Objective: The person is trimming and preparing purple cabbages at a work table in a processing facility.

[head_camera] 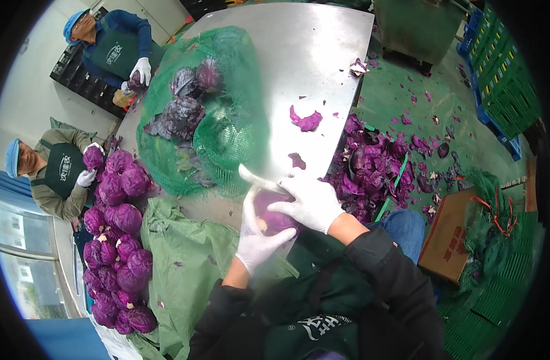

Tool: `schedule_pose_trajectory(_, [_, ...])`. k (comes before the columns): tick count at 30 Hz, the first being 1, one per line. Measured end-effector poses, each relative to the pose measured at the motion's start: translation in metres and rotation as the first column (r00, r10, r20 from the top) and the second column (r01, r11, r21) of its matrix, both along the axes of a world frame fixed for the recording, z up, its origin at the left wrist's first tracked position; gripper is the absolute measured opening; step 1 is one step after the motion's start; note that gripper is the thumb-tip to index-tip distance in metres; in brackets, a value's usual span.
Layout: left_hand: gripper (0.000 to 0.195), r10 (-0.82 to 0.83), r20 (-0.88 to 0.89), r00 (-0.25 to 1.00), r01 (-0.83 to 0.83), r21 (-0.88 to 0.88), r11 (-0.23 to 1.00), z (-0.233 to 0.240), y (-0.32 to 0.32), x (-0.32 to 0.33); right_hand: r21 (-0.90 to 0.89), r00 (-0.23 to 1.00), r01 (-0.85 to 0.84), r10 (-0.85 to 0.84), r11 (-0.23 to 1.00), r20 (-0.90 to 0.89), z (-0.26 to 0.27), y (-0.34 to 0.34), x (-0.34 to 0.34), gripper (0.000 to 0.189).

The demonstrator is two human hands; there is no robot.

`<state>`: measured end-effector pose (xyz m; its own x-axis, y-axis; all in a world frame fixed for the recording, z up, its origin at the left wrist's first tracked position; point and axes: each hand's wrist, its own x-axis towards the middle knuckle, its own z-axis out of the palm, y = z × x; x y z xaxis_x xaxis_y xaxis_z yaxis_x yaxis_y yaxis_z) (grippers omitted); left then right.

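Observation:
Both of my hands wear white gloves and hold one red cabbage close in front of my apron. My left hand cups it from below and the left, beside the pale stem end. Over its upper right side lies my right hand, thumb across the leaves. The palms hide part of the cabbage. Just beyond my hands, a green mesh sack lies on the metal table with several dark, untrimmed red cabbages in it. Loose purple leaf pieces lie on the tabletop.
Peeled red cabbages are heaped at the left beside a green woven sack. A container of torn leaves stands right of the table. A cardboard box and stacked green crates are farther right. Two people handle cabbages across the table.

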<state>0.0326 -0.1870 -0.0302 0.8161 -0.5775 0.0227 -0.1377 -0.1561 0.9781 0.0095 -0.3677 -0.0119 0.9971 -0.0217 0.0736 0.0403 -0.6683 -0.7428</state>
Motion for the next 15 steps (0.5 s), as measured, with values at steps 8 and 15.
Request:
schedule_pose_trajectory(8, [0.110, -0.020, -0.002, 1.000, 0.020, 0.161, 0.987, -0.007, 0.016, 0.007, 0.069, 0.921, 0.370, -0.376, 0.926, 0.104, -0.047, -0.029, 0.025, 0.033])
schedule_pose_trajectory(15, [0.117, -0.031, 0.167, 0.985, -0.030, 0.349, 0.937, -0.011, 0.034, 0.008, 0.193, 0.617, 0.768, -0.786, 0.611, 0.038, -0.079, -0.090, 0.008, 0.034])
